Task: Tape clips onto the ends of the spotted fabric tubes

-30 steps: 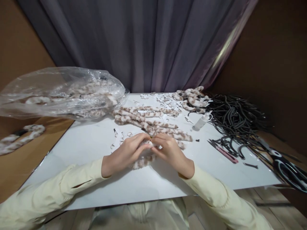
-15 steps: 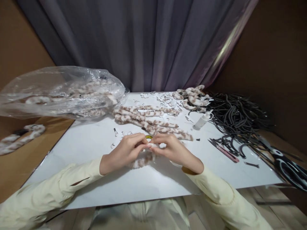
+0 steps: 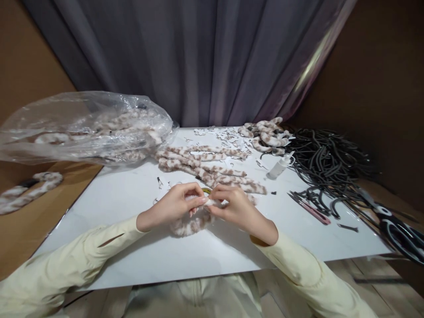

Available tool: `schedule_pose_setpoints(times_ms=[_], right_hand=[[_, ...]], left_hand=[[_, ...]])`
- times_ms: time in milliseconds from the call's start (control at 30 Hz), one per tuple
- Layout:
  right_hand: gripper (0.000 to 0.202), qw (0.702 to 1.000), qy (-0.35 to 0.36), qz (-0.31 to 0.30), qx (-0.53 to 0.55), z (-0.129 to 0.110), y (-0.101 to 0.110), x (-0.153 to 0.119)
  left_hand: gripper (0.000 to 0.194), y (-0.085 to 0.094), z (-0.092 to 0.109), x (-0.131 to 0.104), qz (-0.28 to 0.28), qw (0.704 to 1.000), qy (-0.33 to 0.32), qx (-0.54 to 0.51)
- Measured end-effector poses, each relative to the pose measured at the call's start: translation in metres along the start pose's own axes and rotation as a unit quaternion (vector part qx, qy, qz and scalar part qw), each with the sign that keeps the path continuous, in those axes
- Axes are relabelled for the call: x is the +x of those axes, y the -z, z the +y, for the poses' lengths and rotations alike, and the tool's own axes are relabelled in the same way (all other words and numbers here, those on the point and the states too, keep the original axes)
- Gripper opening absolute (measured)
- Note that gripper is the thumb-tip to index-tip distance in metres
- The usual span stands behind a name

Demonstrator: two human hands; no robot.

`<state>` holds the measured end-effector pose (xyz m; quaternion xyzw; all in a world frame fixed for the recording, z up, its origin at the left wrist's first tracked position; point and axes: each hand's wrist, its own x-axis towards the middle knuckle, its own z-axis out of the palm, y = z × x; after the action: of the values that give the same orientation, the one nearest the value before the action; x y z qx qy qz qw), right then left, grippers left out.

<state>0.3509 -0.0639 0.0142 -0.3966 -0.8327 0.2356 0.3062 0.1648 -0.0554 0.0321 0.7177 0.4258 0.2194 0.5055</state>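
Observation:
My left hand [image 3: 179,204] and my right hand [image 3: 234,204] meet over the middle of the white table [image 3: 159,260], their fingertips pinched together. Between them is the end of a brown-and-white fluffy strip [image 3: 192,226], which curves below and behind my hands. The fingers of both hands are closed on it, though the fingertips partly cover the held part. A yellow ring-like item [image 3: 206,191] shows just behind the fingertips. Beyond my hands lie several more fluffy strips [image 3: 198,165].
A clear plastic bag [image 3: 86,128] of fluffy pieces is at the left. Toward the right are a small bottle [image 3: 280,167], fluffy loops [image 3: 266,132], a heap of black cords [image 3: 324,154], pink-handled snips [image 3: 314,213] and large scissors [image 3: 397,229]. Small metal clips [image 3: 225,136] lie at the back.
My left hand has shifted slightly, its lower fingers now showing beneath. The fluffy strip below my hands has moved a little left and more of it shows.

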Motion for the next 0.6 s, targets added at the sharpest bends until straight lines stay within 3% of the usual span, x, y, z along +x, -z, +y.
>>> schedule_pose_setpoints(times_ms=[67, 167, 300, 433, 600], right_hand=[[0.010, 0.993, -0.081, -0.058, 0.066, -0.001, 0.006, 0.000], [0.031, 0.940, -0.200, -0.162, 0.224, -0.001, 0.015, 0.001], [0.036, 0.864, -0.299, -0.192, 0.355, 0.005, 0.014, 0.001], [0.030, 0.797, -0.324, -0.207, 0.465, 0.013, 0.001, 0.000], [0.031, 0.760, -0.347, -0.233, 0.498, 0.015, 0.001, 0.002]], left_hand=[[0.019, -0.001, -0.001, 0.000, -0.014, 0.999, 0.024, -0.029], [0.017, -0.002, -0.001, -0.002, -0.021, 0.998, 0.039, -0.044], [0.018, -0.003, 0.001, -0.005, -0.007, 0.999, 0.022, -0.041], [0.018, -0.006, 0.005, -0.011, 0.001, 1.000, 0.007, -0.006], [0.020, -0.004, 0.008, -0.014, 0.006, 0.999, -0.027, 0.038]])
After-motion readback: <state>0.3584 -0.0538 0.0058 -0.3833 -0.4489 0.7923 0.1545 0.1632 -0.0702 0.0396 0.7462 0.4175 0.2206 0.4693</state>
